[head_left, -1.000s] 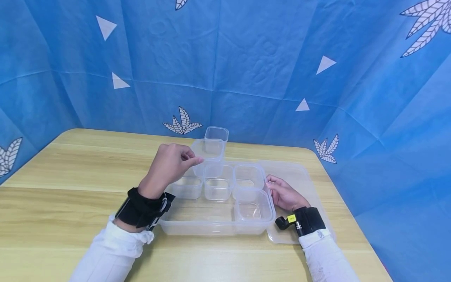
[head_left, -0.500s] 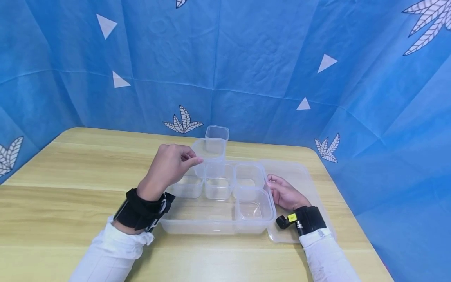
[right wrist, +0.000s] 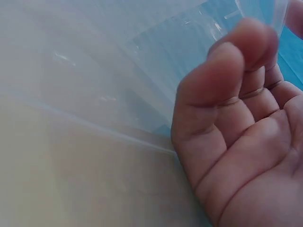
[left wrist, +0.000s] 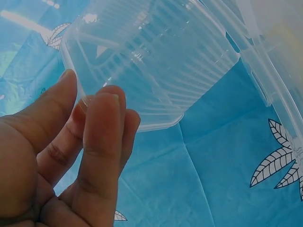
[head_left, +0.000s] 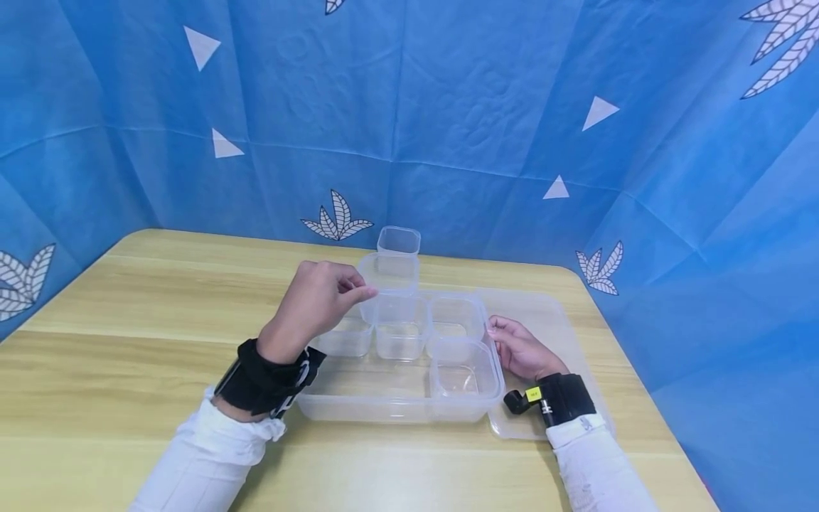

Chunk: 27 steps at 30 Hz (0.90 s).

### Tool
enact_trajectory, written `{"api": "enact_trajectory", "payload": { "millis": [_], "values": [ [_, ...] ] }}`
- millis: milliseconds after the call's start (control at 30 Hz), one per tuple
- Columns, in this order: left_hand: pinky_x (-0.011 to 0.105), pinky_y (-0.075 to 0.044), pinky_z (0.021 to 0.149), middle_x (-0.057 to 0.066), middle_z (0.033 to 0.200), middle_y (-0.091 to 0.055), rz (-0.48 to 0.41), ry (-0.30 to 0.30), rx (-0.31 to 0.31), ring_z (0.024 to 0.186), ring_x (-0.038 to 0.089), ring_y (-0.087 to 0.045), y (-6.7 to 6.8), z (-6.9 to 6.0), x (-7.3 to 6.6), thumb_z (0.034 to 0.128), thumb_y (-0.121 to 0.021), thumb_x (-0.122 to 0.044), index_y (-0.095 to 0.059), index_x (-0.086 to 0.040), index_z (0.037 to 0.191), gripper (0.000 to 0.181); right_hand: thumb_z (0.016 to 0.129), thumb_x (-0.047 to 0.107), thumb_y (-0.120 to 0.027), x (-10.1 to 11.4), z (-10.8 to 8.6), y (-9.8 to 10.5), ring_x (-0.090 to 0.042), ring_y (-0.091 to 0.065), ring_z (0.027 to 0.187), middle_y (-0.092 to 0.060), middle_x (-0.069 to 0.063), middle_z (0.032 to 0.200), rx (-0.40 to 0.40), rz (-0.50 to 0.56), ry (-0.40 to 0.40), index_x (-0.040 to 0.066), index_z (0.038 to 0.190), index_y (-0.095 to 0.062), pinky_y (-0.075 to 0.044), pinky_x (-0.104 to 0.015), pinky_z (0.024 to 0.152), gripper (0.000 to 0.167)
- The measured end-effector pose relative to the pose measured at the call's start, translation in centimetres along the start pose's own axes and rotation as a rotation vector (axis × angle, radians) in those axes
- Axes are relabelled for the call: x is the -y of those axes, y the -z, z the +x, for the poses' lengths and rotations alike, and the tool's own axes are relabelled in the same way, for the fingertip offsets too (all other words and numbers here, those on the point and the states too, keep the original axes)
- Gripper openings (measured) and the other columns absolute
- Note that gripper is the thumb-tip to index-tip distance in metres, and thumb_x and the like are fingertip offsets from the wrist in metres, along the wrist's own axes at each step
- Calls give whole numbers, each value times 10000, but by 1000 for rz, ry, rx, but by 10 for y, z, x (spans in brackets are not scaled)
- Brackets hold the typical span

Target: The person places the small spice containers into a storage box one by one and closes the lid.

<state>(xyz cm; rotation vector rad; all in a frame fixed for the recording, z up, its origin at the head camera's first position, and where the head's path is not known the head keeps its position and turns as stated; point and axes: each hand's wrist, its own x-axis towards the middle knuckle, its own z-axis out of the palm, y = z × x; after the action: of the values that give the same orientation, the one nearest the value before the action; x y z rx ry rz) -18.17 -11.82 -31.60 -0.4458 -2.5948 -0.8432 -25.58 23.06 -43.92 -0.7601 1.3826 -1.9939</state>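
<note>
My left hand [head_left: 323, 299] pinches the rim of a small clear plastic container [head_left: 388, 274], raised over the back of a large clear plastic box [head_left: 365, 409]. In the left wrist view, thumb and fingers meet on one corner of this ribbed container [left wrist: 156, 61]. My right hand [head_left: 521, 352] grips the right-hand wall of the large box near its rim. Inside the box stand several similar small containers: back left [head_left: 345, 341], back middle [head_left: 401, 345], back right [head_left: 456, 320] and front right [head_left: 463, 370]. In the right wrist view, curled fingers [right wrist: 208, 90] lie against the box wall.
Another small clear container [head_left: 399, 242] stands behind the box, near the table's back edge. A flat clear lid [head_left: 537, 309] lies on the wooden table [head_left: 160, 306], right of the box and under my right hand. A blue patterned cloth [head_left: 461, 107] hangs behind.
The view has shifted a little. My left hand and the pinched container have moved slightly to the right. My right hand keeps its place at the box wall.
</note>
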Motion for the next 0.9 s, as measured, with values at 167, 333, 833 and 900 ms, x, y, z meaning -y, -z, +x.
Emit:
{"api": "enact_trajectory", "payload": {
  "millis": [167, 333, 833, 900],
  "values": [
    [363, -513, 659, -11, 687, -671, 6, -13, -4, 682, 184, -643, 0, -1, -1, 876, -741, -214, -738, -98, 750, 171, 1030, 61, -434, 1, 0, -3, -12, -573, 666, -587, 65, 776, -9, -18, 27, 104, 957, -542, -489, -144, 612, 137],
    [364, -517, 657, -12, 682, -669, 9, -10, -3, 681, 183, -644, -1, -1, -2, 872, -746, -222, -739, -96, 749, 176, 1032, 49, -418, 1, 0, -3, -16, -467, 608, -447, 62, 693, -20, -30, 39, 104, 942, -539, -410, -126, 557, 160],
    [347, -516, 633, -18, 679, -668, -7, -22, 18, 666, 167, -636, 0, -3, -7, 863, -756, -214, -740, -95, 750, 165, 1032, 78, -431, 1, 0, -5, -25, -533, 627, -542, 66, 729, -165, -58, 34, 102, 921, -551, -459, -148, 565, 164],
    [347, -518, 631, -17, 679, -669, -6, -31, 19, 662, 164, -637, 0, -3, -8, 863, -757, -213, -741, -93, 750, 164, 1035, 90, -434, 1, 0, -4, -27, -558, 633, -572, 63, 748, -170, -62, 28, 102, 928, -557, -475, -154, 575, 163]
  ]
}}
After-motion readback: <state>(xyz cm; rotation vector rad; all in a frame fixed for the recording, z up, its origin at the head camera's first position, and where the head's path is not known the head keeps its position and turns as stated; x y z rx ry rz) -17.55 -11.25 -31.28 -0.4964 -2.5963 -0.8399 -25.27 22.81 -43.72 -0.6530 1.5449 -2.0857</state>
